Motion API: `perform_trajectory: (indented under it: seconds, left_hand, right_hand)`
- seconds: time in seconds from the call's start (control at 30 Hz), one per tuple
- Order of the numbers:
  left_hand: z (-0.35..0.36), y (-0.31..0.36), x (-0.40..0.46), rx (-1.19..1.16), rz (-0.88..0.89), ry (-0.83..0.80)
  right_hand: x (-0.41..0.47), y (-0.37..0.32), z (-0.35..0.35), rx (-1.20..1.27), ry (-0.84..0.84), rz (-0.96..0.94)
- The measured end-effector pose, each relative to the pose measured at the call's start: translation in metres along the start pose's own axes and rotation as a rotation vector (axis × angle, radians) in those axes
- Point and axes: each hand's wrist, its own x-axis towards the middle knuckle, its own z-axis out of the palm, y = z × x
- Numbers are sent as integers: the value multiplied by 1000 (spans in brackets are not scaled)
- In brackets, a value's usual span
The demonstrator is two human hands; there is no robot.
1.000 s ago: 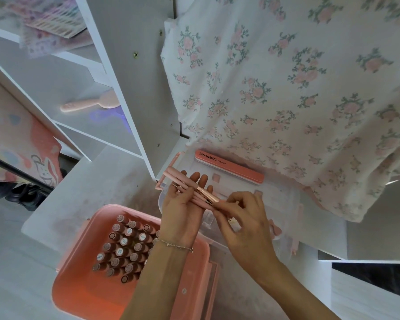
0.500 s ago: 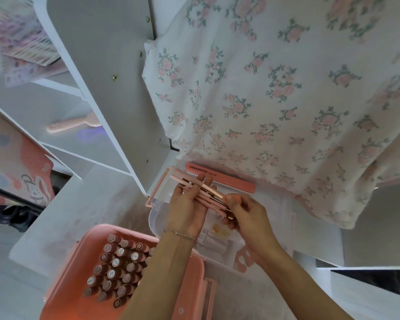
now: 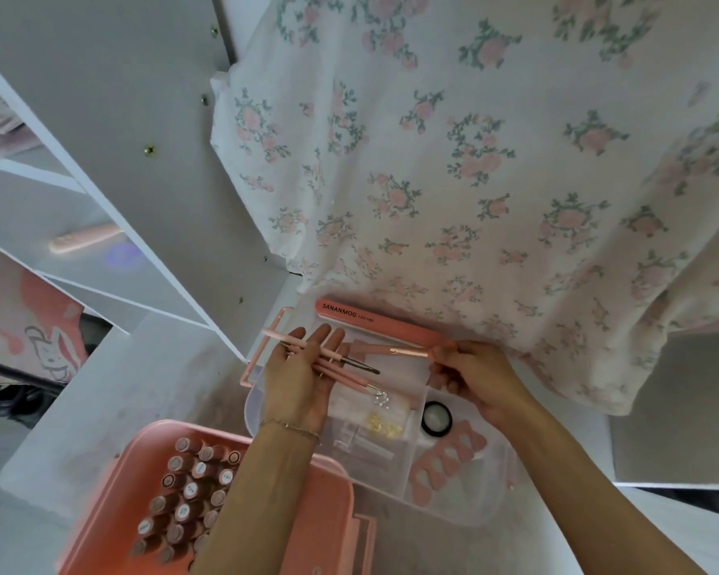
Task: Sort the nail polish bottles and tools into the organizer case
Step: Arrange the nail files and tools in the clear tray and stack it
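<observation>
Holding pink brushes [image 3: 328,361], both hands hover over the clear tray [image 3: 457,508].

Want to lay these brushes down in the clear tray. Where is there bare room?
Bare floor shows in the clear tray between the nail file and the rhinestones, under the brush in the right hand. Crowded: charm packets, jar, toe separator.

We see a clear glossy plastic tray [image 3: 465,508] beneath the fingers [image 3: 328,338], matt pink brushes [image 3: 341,373] with metal ferrules, soft floral cloth [image 3: 474,159] beyond.
</observation>
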Motion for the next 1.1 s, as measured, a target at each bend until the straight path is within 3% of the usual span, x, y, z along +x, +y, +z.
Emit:
perform_trajectory:
  seconds: [0.13, 0.37, 0.5, 0.83, 0.97, 1.1]
  left_hand:
    - [4, 4, 0, 21, -20, -10]
    - [9, 4, 0, 23, -74, -10]
    - [8, 3, -1, 10, -82, -24]
    - [7, 3, 0, -1, -82, -40]
    - [11, 0, 0, 22, -78, -60]
    - [14, -2, -2, 76, -87, -97]
  right_hand:
    - [9, -2, 3, -66, -33, 44]
    - [14, 4, 13, -1001, 210, -226]
    - [16, 5, 17, -1177, 260, -322]
    - [13, -3, 12, -1255, 216, -377]
    - [4, -14, 23, -937, -14, -521]
    - [-1, -13, 43, -684, -191, -469]
